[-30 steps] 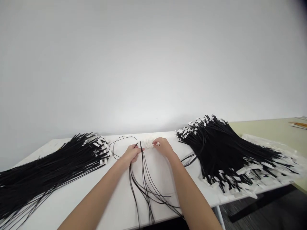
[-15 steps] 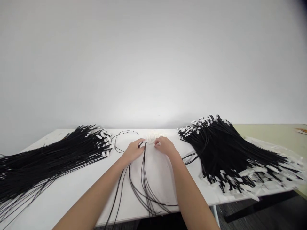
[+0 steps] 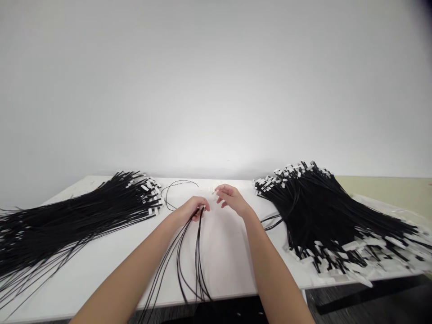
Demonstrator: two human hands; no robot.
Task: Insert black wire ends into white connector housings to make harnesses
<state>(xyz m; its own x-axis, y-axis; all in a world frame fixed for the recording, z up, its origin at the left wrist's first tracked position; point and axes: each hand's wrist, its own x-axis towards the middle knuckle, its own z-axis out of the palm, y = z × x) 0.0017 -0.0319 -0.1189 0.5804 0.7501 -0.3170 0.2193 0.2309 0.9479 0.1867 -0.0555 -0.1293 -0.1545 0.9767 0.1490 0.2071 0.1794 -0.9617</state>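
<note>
My left hand (image 3: 193, 210) is closed around several thin black cables (image 3: 180, 256). A white end piece shows at its fingertips, and the cables hang down across the table toward its front edge. To the right and slightly higher, my right hand (image 3: 231, 199) has its fingers curved, with thumb and forefinger around a small white connector (image 3: 213, 193). Both hands are over the middle of the table, a short gap apart. Other small white pieces behind the right hand are mostly hidden.
A thick bundle of black cables (image 3: 84, 220) with white ends lies on the left of the white table (image 3: 232, 265). Another large pile of cables (image 3: 320, 216) spreads on the right. A loose thin cable (image 3: 177, 182) curls behind my left hand. A pale wall stands behind.
My right hand has lifted off the small white pieces, its fingers opening somewhat. My left hand has turned and come slightly right, and the hanging cables have gathered closer and shifted left.
</note>
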